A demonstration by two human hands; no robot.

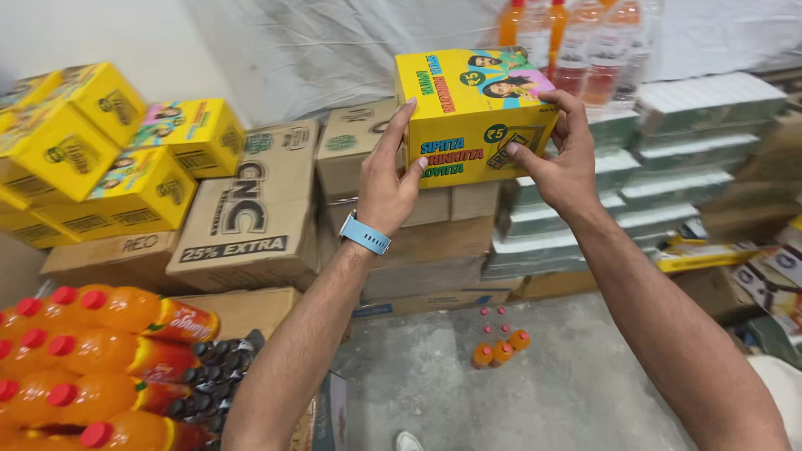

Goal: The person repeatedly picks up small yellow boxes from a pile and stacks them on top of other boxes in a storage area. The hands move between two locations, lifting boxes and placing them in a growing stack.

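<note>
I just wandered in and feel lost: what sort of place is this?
Probably a stockroom or wholesale store for drinks. Brown cartons are stacked against the wall, shrink-wrapped packs of orange bottles lie on the floor, and the person's hands hold up a yellow printed box like the yellow boxes piled at left.

Yellow printed carton (pixel 472 113) held between both hands. Left of grip: yellow cartons (pixel 92 159) stacked, brown cardboard boxes (pixel 251 209) leaning. Right of grip: pale green shrink-wrapped packs (pixel 660 159). Below left: orange bottle packs (pixel 92 359).
</note>
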